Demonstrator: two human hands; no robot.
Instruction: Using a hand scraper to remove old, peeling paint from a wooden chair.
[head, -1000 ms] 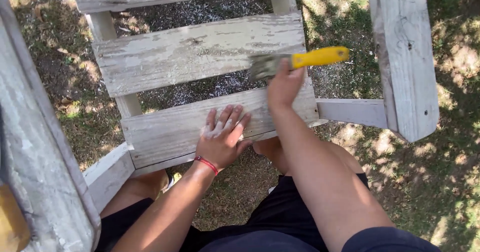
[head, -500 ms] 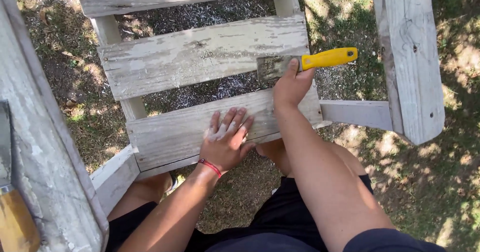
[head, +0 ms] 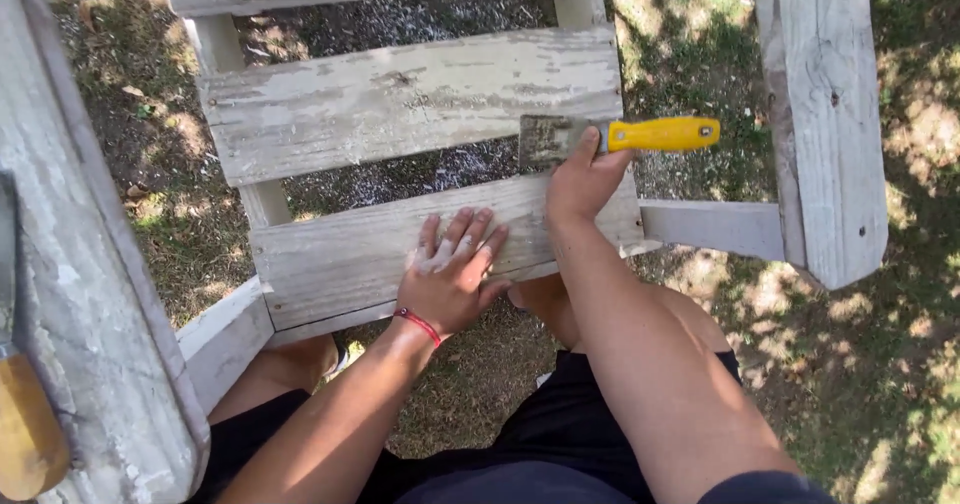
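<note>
My left hand [head: 452,272], with a red string on the wrist, lies flat with fingers spread on the near slat [head: 340,254] of a weathered white-painted wooden frame. My right hand [head: 580,179] grips a scraper with a yellow handle [head: 662,135]. Its flat metal blade [head: 547,140] rests against the lower right edge of the upper slat [head: 400,104], where the paint is flaking. White paint dust coats my left fingers.
A thick grey post [head: 822,114] stands at the right and a wide grey board [head: 90,344] at the left, with a wooden-handled tool [head: 25,434] lying on it. Paint flakes litter the grass between the slats. My knees are below the frame.
The scraper and my right hand have shifted slightly downward and right along the upper slat's edge. My left hand stays flat on the near slat.
</note>
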